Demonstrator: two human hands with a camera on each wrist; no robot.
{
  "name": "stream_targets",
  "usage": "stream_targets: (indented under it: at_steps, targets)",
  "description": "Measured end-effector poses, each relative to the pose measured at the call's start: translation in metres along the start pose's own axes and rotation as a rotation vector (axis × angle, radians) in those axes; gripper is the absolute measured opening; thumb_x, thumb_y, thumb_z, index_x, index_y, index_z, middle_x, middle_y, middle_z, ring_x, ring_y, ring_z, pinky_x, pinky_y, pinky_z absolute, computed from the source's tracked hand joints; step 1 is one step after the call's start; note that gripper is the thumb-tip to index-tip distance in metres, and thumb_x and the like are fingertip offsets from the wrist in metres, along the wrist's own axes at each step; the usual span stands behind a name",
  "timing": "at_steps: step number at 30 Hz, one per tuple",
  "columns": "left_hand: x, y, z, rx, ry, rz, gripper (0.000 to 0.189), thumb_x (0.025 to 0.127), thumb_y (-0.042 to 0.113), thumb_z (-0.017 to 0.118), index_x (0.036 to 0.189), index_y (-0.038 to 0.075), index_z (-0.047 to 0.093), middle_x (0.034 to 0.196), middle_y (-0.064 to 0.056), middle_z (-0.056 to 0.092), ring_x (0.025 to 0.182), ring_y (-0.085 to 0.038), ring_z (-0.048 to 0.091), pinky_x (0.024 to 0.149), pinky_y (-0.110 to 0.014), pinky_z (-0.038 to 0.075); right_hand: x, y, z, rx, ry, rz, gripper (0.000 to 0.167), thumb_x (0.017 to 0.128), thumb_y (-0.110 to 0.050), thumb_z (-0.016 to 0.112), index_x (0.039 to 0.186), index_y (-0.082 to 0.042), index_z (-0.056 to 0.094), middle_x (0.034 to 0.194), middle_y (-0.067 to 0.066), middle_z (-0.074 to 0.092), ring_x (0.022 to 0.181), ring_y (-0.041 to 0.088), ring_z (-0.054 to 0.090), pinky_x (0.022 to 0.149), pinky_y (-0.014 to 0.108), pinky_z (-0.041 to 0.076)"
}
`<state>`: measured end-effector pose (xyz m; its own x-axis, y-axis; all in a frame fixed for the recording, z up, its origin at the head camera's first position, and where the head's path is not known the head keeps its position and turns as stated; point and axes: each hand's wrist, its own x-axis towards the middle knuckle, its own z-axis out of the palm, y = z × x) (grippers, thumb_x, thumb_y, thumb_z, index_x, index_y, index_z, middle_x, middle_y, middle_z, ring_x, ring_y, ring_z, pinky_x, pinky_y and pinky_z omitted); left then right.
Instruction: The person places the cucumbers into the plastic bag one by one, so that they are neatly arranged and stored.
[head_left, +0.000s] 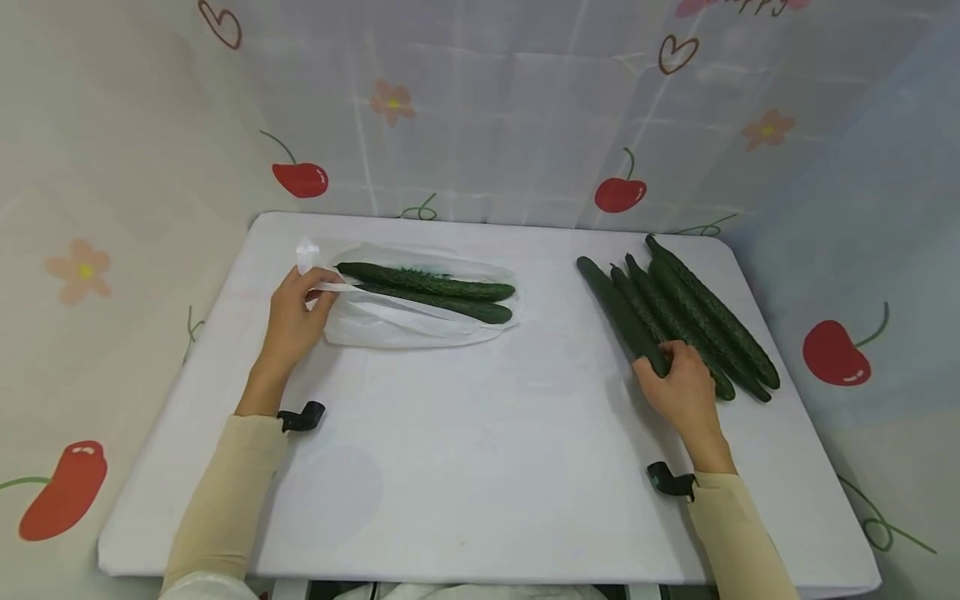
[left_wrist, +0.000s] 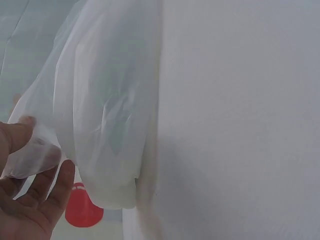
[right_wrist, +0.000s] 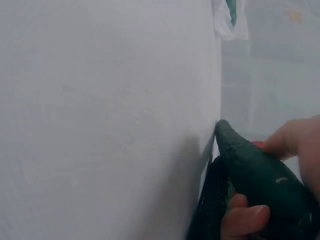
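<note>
Gripping the near end of a dark green cucumber [head_left: 618, 308] between curled thumb and fingers of the right hand [head_left: 678, 392], at the left side of a cluster of loose cucumbers [head_left: 693, 321] on the right part of the white table [head_left: 465, 467]. Hiding part of that near end under the hand; impossible to tell whether resting on the table or slightly raised. Overlapping enough, within the cluster, to make counting hard. Pinching the left edge of a translucent white plastic bag [head_left: 405, 329] with the left hand [head_left: 296, 321]. Showing two more cucumbers [head_left: 427, 287] side by side within the bag's outline; hard to tell how far covered by film. Cutting off the right beige sleeve [head_left: 742, 533] below. Bearing, on the printed backdrop [head_left: 487, 150], black lettering [head_left: 765, 7], apparently "happy", clipped by the top edge.
</note>
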<state>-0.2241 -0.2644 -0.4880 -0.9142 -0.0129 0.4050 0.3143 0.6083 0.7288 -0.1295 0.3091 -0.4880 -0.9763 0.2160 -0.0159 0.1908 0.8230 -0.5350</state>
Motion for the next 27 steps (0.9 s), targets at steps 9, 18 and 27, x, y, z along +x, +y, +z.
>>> stream_targets:
  at_steps: [9, 18, 27]
  targets:
    - [-0.001, 0.0, 0.001, -0.121, 0.003, -0.027, 0.014, 0.103, -0.001, 0.065, 0.112, 0.005, 0.074, 0.116, -0.005, 0.066, 0.112, 0.004, 0.058, 0.096, -0.004, 0.05, 0.003, 0.004, 0.002, 0.049, 0.117, -0.016, 0.068, 0.104, -0.051, 0.065, 0.146, 0.002, 0.06, 0.148, 0.033, 0.059, 0.133, 0.055, 0.055, 0.108, 0.072, 0.044]
    - [-0.001, 0.008, 0.001, -0.124, 0.015, -0.029, 0.014, 0.101, -0.004, 0.066, 0.111, 0.002, 0.074, 0.114, 0.001, 0.062, 0.11, 0.001, 0.057, 0.095, -0.004, 0.049, 0.01, 0.012, -0.005, 0.231, 0.256, -0.134, 0.047, 0.099, -0.03, 0.079, 0.138, -0.005, 0.07, 0.125, 0.015, 0.068, 0.106, 0.009, 0.056, 0.088, 0.033, 0.042]
    - [-0.004, 0.013, -0.002, -0.129, -0.005, -0.033, 0.014, 0.102, -0.005, 0.064, 0.111, -0.001, 0.073, 0.119, -0.014, 0.066, 0.111, 0.009, 0.055, 0.095, -0.003, 0.047, 0.03, -0.017, -0.013, 0.306, 0.089, -0.322, 0.044, 0.095, -0.023, 0.085, 0.137, -0.02, 0.074, 0.122, -0.006, 0.064, 0.111, -0.005, 0.052, 0.092, 0.02, 0.041]
